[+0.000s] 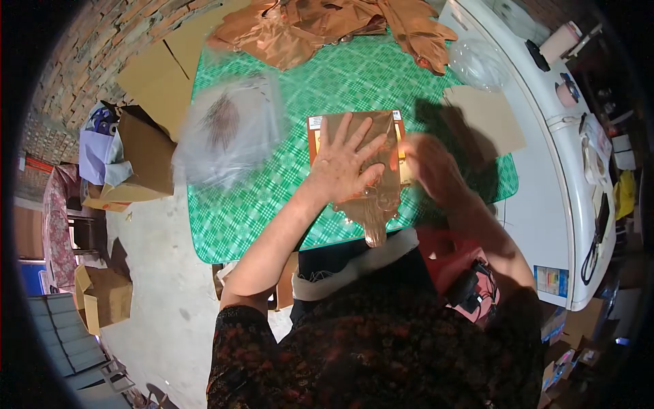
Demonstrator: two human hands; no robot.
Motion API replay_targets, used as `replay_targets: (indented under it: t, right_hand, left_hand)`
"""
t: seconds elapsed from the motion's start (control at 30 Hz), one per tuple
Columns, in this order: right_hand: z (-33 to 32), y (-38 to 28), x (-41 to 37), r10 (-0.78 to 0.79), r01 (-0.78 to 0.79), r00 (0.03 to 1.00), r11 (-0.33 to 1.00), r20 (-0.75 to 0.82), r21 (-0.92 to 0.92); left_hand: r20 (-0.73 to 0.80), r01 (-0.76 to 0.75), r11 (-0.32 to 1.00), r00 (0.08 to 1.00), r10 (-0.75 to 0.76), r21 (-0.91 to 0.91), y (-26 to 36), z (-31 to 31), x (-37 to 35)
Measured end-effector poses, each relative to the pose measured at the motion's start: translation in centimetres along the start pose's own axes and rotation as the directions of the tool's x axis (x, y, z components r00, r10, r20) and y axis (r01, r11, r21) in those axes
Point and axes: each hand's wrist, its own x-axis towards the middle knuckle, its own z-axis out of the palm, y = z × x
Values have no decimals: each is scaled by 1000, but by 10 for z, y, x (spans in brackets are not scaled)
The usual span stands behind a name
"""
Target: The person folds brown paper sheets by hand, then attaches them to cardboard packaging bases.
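My left hand (349, 160) lies flat with its fingers spread, pressing on a copper-coloured folded foil sheet (381, 184) that looks like a deflated foil balloon. The foil lies over a printed card (314, 146) with an orange-brown border, near the front edge of the table. A narrow crinkled tail of foil hangs toward my body. Beside the card's right edge is my right hand (432, 170), smeared by motion. Its fingers cannot be made out, nor whether they hold anything.
The table has a green checked cover (300, 88). More copper foil pieces (293, 37) are heaped at its far edge. Clear plastic bags (231, 129) lie left, brown card sheets (484, 123) right, near a clear plastic bundle (480, 65). A white fridge (538, 170) borders the right side.
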Motion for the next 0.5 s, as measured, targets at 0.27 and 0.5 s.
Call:
replay_targets:
  t: [0.27, 0.5]
  right_hand:
    - [28, 6, 27, 55, -32, 994, 971, 89, -239]
    - [2, -9, -11, 105, -103, 990, 994, 98, -30]
  left_hand:
    - [-16, 10, 1000, 1000, -10, 17, -1, 1, -6]
    - [46, 7, 1000, 999, -8, 18, 4, -8, -9]
